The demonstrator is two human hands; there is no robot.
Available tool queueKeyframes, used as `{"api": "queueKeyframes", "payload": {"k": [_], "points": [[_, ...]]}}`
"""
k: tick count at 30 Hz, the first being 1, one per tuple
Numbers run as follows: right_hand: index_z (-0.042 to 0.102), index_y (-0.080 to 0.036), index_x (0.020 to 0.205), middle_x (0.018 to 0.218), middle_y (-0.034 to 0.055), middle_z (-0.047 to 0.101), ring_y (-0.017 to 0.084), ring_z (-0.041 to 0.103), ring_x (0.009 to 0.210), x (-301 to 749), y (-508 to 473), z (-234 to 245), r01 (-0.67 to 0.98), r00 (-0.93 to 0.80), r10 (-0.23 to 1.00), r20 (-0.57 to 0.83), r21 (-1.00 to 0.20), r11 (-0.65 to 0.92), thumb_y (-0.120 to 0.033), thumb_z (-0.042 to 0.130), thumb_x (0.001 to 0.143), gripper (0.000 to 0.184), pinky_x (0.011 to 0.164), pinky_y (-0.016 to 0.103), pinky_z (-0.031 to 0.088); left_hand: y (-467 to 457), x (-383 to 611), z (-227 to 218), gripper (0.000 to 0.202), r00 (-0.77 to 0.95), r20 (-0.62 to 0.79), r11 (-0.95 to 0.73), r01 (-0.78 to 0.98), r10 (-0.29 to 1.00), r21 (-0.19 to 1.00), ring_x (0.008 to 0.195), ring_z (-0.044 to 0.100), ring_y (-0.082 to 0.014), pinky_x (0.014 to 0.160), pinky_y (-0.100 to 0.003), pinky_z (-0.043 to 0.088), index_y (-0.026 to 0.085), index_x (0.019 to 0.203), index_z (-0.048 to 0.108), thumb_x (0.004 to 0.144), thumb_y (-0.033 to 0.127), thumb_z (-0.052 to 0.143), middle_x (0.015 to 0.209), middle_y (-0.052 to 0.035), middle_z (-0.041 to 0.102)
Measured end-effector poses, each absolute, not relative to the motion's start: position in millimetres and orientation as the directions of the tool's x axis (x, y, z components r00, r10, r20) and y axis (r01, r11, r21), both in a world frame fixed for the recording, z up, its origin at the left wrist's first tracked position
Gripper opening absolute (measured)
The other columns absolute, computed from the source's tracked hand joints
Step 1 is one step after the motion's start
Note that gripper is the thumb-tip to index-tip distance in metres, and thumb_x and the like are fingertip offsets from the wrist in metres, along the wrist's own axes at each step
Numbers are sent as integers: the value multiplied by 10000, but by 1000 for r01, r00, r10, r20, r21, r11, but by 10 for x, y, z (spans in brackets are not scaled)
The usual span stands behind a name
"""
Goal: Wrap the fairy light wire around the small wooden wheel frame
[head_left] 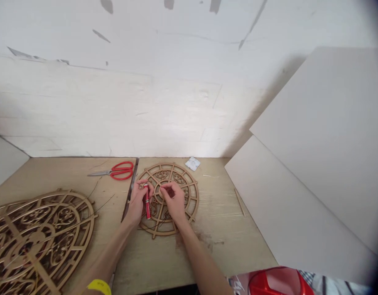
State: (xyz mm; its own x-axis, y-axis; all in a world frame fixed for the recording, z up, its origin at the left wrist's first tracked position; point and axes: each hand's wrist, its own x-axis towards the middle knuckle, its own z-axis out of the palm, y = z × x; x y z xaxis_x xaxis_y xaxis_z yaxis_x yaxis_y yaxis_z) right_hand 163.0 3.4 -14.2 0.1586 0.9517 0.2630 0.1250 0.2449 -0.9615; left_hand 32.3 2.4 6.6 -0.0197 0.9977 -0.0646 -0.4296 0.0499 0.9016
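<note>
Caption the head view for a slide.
Left hand holding a red tube over a round frame, right hand near its centre, scissors beyond to the left.

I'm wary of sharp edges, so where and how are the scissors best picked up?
Probably by the red handles, coming from above and the right: the scissors lie flat on the table, with their rounded handles toward the right and their pointed blades toward the left.

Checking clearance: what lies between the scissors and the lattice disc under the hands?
In the head view, a dark tabletop seam; the left hand also sits partly between scissors and disc.
</note>
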Motion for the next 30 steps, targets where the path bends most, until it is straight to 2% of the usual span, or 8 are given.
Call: {"api": "queueKeyframes", "payload": {"k": [3,7,10,15,22,26,30], "points": [[661,-190,801,736,7,609,153,536,650,1633,50,-151,23,220,957,187,-982,186,-325,660,810,135,626,273,421,8,285,40,385,25,-60,65,-366,998,928,528,477,-94,431,-171,351,230,1038,462,781,385,703,711,33,600],[617,-190,788,687,-11,591,144,513,617,1642,72,-176,-88,280,954,103,-987,133,-380,680,788,200,603,266,410,1,296,39,408,128,-53,91,-310,990,946,492,476,-84,406,-160,312,210,1000,502,757,434,741,674,17,614],[592,-196,762,668,-17,575,143,507,617,1644,78,-164,-109,297,950,100,-985,137,-398,680,781,222,599,263,407,-17,354,38,393,199,-48,104,-277,979,955,448,446,-73,389,-161,303,204,1013,515,790,469,701,656,15,620],[606,-197,757,669,-18,574,138,494,608,1658,66,-130,-111,229,967,109,-984,138,-406,688,780,225,582,259,389,-54,414,38,483,274,-80,144,-222,958,964,393,405,-72,364,-165,281,223,1172,454,836,523,628,621,38,609],[632,-198,752,638,-28,543,127,455,565,1665,59,-162,-99,158,981,114,-986,131,-410,705,775,225,562,262,351,-39,384,37,520,254,-62,106,-162,965,981,399,418,-91,367,-176,277,213,1197,431,854,578,574,594,36,592],[628,-200,749,633,-27,550,129,453,558,1662,50,-150,-93,123,985,118,-987,130,-413,706,772,228,557,263,360,-46,375,52,504,240,-73,113,-158,968,981,450,489,-114,405,-183,346,220,1183,432,846,554,602,593,39,596],[632,-201,741,633,-23,569,131,469,563,1687,57,-123,-80,143,983,113,-989,125,-411,709,763,225,557,261,376,-24,346,22,468,195,-63,102,-196,979,975,432,455,-102,403,-174,316,229,1167,439,862,551,587,574,48,594]]}}
